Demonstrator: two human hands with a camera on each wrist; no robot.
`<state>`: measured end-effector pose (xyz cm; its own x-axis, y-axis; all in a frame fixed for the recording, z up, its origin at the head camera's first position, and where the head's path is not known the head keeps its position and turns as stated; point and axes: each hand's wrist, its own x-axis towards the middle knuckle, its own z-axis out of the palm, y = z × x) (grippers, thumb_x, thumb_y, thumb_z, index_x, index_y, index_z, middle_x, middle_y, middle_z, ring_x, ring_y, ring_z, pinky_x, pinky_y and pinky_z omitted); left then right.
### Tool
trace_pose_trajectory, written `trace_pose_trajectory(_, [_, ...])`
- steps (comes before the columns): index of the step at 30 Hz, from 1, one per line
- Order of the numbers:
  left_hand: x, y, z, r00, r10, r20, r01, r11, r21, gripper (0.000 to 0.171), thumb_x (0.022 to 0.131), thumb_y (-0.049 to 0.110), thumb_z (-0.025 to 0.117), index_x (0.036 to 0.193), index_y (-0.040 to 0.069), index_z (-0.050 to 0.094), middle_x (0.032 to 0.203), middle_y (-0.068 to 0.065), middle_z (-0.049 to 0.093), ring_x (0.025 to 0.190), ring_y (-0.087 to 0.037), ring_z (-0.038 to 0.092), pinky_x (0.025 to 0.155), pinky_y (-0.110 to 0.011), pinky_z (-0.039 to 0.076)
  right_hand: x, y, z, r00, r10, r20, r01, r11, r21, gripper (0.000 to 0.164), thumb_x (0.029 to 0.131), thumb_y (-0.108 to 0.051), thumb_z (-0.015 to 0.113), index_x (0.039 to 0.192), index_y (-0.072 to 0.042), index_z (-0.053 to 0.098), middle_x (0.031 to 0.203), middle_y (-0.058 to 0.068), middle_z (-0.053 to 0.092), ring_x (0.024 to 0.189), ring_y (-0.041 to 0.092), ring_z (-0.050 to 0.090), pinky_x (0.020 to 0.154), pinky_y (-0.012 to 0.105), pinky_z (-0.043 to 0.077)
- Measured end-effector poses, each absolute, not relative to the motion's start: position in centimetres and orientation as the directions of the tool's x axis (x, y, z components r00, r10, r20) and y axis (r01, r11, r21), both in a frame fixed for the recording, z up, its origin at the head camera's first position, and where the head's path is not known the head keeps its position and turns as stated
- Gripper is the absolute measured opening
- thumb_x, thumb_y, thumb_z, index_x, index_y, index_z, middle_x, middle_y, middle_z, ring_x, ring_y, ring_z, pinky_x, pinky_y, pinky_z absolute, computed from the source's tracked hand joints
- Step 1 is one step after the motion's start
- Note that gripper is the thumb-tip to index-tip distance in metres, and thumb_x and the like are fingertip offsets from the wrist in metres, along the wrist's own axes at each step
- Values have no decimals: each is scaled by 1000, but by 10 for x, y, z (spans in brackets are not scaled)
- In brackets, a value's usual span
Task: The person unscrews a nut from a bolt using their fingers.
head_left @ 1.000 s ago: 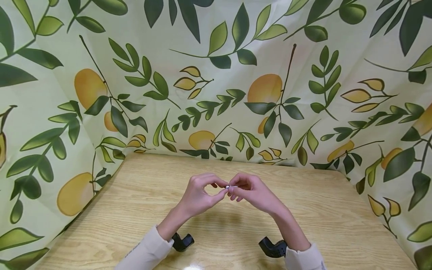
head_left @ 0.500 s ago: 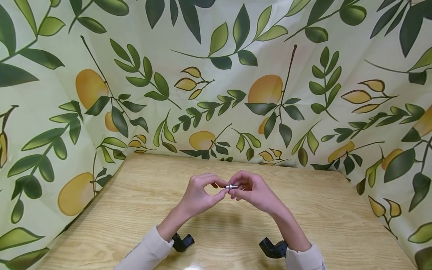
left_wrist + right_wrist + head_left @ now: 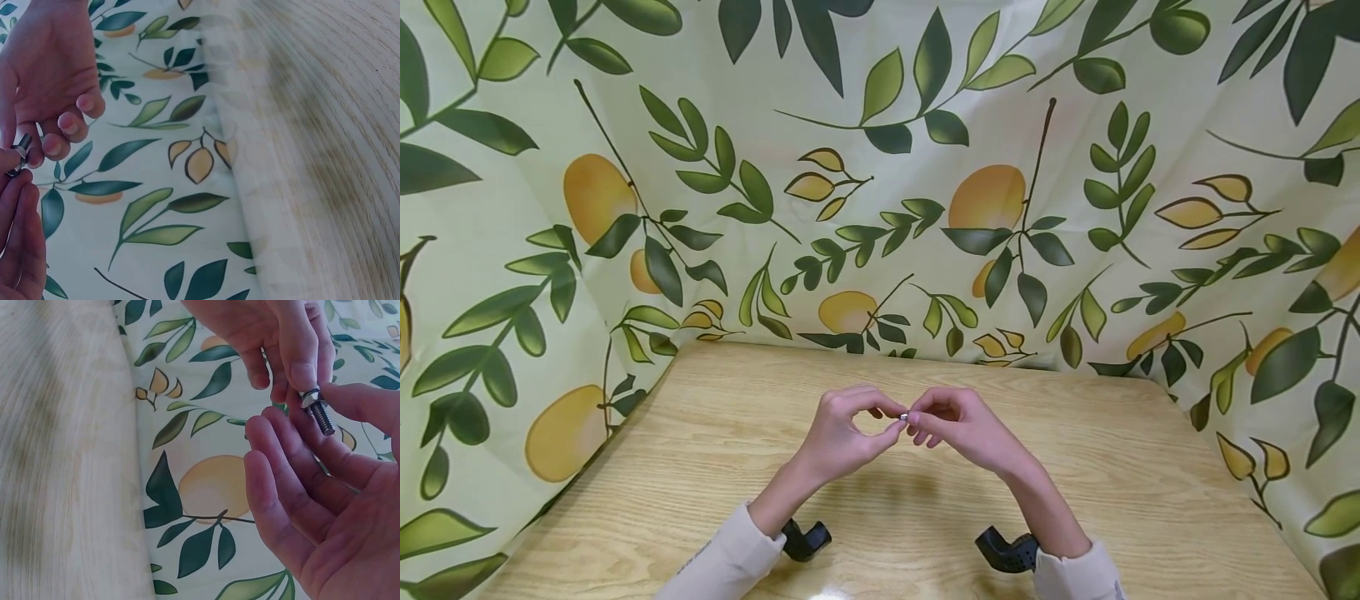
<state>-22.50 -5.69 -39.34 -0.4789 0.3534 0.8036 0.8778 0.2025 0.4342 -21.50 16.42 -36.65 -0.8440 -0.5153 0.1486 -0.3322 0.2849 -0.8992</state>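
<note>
A small metal bolt point(image 3: 324, 422) with a hex nut point(image 3: 310, 398) on it is held between the two hands, above the table. My left hand point(image 3: 850, 433) pinches the head end between thumb and fingertips, which hide the head. From the other side, my right hand point(image 3: 966, 425) has thumb and index fingertip at the nut, pinching it. In the right wrist view the threaded shank sticks out toward the right palm, and the other right fingers point(image 3: 284, 481) lie loosely bent below. Only a bit of the bolt shows at the left edge of the left wrist view.
A light wood-grain table point(image 3: 700, 500) lies beneath the hands. Cloth point(image 3: 880, 208) printed with leaves and orange fruit hangs behind and at both sides. Black curved pieces point(image 3: 807, 540) sit at both wrists, by the pale sleeves point(image 3: 726, 554).
Half a second ago the right thumb stood lower and more of the bolt showed; now the thumb has come back over the shank onto the nut. The left hand keeps its place.
</note>
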Motion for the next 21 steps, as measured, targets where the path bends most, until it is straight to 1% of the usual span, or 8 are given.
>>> trace_pose_trajectory(5, [-223, -57, -392, -508, 352, 786, 861, 213, 461, 15, 79, 0, 83, 90, 10, 79, 83, 0, 79, 76, -9, 71, 71, -23, 60, -214, 163, -366, -850, -508, 142, -316, 274, -908, 20, 101, -18, 67, 109, 0, 69, 97, 21, 74, 82, 18, 73, 74, 32, 64])
trace_pose_trajectory(10, [-222, -58, -391, -530, 351, 772, 848, 221, 482, 14, 80, 2, 84, 90, 10, 79, 85, 0, 79, 77, -8, 72, 72, -22, 60, -213, 163, -365, -848, -512, 139, -312, 269, -911, 22, 101, -19, 67, 112, 0, 67, 99, 22, 74, 83, 19, 73, 75, 34, 64])
trace_pose_trajectory(14, [-223, -58, -392, -507, 349, 788, 862, 215, 459, 15, 79, 0, 83, 90, 10, 79, 84, 0, 79, 76, -9, 71, 71, -22, 60, -214, 163, -366, -845, -520, 126, -316, 295, -902, 24, 104, -23, 62, 110, -1, 69, 97, 21, 74, 81, 20, 72, 74, 36, 64])
trace_pose_trajectory(16, [-224, -58, -393, -487, 349, 801, 873, 208, 440, 16, 79, -1, 83, 90, 9, 79, 83, -1, 79, 75, -10, 71, 71, -23, 60, -215, 163, -366, -838, -531, 125, -325, 302, -896, 25, 105, -24, 60, 108, -2, 71, 95, 18, 74, 80, 23, 72, 74, 36, 64])
trace_pose_trajectory(17, [-224, -58, -394, -485, 349, 802, 874, 209, 438, 16, 79, -1, 83, 90, 9, 79, 83, -1, 79, 75, -10, 71, 71, -23, 61, -215, 162, -367, -835, -536, 127, -330, 301, -895, 25, 106, -24, 59, 107, -2, 71, 94, 16, 74, 81, 25, 72, 74, 35, 64])
trace_pose_trajectory(19, [-224, -57, -394, -489, 349, 799, 872, 211, 442, 15, 79, -1, 83, 90, 9, 79, 83, -1, 79, 75, -10, 71, 71, -23, 61, -215, 162, -367, -830, -541, 132, -334, 294, -896, 23, 105, -22, 59, 106, -2, 71, 94, 16, 74, 82, 26, 73, 74, 34, 64])
trace_pose_trajectory(21, [-224, -57, -393, -503, 350, 791, 864, 217, 454, 14, 80, 0, 83, 90, 9, 79, 83, -1, 79, 75, -9, 71, 71, -23, 60, -214, 162, -366, -831, -539, 139, -335, 286, -897, 21, 104, -20, 61, 107, -2, 70, 94, 14, 74, 84, 30, 73, 74, 34, 64])
